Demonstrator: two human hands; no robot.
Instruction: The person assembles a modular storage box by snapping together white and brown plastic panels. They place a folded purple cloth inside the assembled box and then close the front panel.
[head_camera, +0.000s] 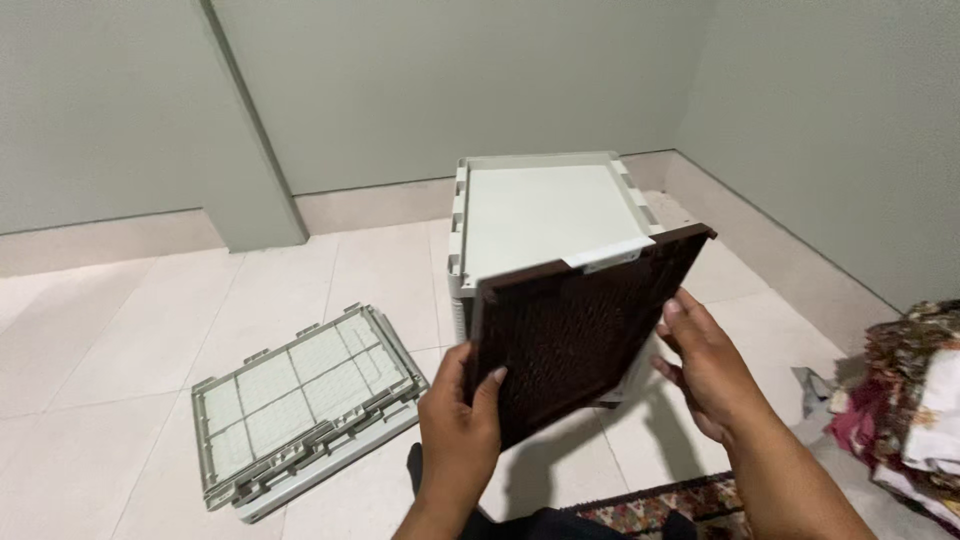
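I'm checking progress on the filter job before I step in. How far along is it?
Done: the grey grille cover lies off on the floor tiles. In hand: left hand and right hand hold the dark brown filter panel before the white unit. Left: neither part is fitted.

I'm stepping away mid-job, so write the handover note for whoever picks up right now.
Left hand: grips the lower left edge of the dark brown filter panel.
Right hand: holds the panel's right edge.
The panel is held tilted in the air in front of the white unit, which stands on the tiled floor.
Done: grey grille cover is off and lies flat on the floor, left of the unit.
Left: the panel is not yet set down or fitted anywhere.
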